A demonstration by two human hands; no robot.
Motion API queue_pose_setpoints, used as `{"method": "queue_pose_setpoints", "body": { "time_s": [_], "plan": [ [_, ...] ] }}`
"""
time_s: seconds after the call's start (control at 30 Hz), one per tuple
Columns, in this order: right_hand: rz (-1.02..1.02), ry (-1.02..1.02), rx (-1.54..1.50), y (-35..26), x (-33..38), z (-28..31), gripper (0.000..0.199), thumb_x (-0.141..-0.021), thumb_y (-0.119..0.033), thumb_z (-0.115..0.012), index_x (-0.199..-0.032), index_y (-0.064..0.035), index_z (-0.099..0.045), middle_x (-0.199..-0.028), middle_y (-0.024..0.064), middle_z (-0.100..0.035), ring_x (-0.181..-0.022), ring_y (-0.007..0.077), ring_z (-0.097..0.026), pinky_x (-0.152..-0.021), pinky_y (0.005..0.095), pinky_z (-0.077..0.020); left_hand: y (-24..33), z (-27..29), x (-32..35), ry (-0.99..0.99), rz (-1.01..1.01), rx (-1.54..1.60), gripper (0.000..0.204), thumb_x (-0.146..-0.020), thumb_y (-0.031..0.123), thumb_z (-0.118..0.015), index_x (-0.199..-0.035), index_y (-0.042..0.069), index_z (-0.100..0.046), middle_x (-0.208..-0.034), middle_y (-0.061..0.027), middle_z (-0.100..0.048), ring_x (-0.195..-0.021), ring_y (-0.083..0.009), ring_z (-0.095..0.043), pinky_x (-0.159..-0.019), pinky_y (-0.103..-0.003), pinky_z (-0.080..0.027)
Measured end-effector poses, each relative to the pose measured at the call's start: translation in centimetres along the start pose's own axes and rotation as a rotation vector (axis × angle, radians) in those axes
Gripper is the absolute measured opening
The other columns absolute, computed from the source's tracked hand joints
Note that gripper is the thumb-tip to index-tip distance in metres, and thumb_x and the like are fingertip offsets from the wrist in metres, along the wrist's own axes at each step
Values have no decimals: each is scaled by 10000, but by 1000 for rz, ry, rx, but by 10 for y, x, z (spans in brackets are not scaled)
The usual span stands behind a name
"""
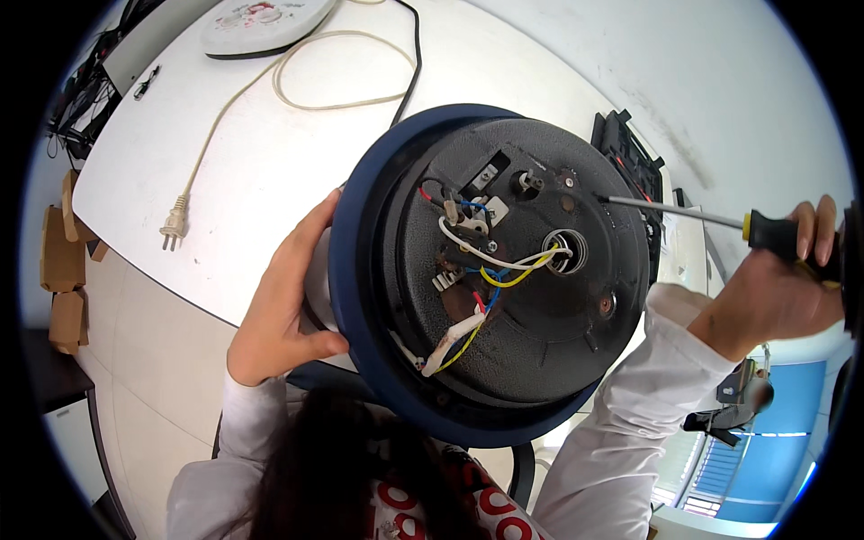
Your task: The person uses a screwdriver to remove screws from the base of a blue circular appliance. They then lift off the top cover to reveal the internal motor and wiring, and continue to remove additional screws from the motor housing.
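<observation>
A round electric appliance, seemingly upturned, has a dark blue rim (360, 297) and a black metal base (540, 360) with its wiring exposed. White, yellow, blue and red wires (504, 265) run between small terminals and a coiled metal opening right of the middle. My left hand (292, 292) grips the appliance's left side, thumb on the rim. In my right hand (774, 288) is a screwdriver (765, 236) with a black and yellow handle. Its shaft points left, and the tip appears over the upper right of the base, near a screw (569, 182); contact cannot be made out.
On the white table (171, 117) lie a beige power cord with a two-pin plug (175, 225) and a white patterned lid-like piece (261, 27). An open black tool case (630, 148) sits behind the appliance at right. Cardboard boxes (67, 279) stand at far left.
</observation>
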State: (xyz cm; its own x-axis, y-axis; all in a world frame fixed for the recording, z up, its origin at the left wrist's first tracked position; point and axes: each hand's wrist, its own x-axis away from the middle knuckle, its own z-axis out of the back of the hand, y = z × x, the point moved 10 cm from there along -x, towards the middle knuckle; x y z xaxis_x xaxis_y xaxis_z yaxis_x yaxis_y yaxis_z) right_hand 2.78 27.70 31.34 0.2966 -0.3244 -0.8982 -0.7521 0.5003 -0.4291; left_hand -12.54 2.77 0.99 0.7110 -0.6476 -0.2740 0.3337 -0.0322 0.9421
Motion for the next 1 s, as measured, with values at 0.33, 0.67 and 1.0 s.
{"method": "queue_pose_setpoints", "body": {
  "time_s": [0.33,0.67,1.0],
  "plan": [
    [-130,-132,-139,42,-12,-2,209,-941,-280,-460,-831,-103,-436,-736,15,-445,-600,99,-419,-508,205,-373,0,-1,1,-108,-14,-37,1373,-372,663,-827,-1434,17,-244,-1466,-200,-295,-1351,-371,-295,-1098,-439,-239],
    [-176,-173,-181,45,-10,-12,207,-927,-273,-534,-856,-88,-475,-730,15,-469,-596,86,-439,-496,172,-386,4,-1,0,-118,-37,-53,1363,-372,639,-838,-1436,27,-247,-1467,-193,-292,-1349,-370,-297,-1100,-439,-241],
    [-60,-36,-88,37,-10,-9,196,-903,-178,-584,-796,-85,-450,-681,0,-405,-561,66,-366,-469,173,-322,3,-2,-1,-123,-45,-75,1371,-364,642,-839,-1438,33,-243,-1470,-196,-286,-1353,-374,-290,-1102,-443,-240]
  ]
}}
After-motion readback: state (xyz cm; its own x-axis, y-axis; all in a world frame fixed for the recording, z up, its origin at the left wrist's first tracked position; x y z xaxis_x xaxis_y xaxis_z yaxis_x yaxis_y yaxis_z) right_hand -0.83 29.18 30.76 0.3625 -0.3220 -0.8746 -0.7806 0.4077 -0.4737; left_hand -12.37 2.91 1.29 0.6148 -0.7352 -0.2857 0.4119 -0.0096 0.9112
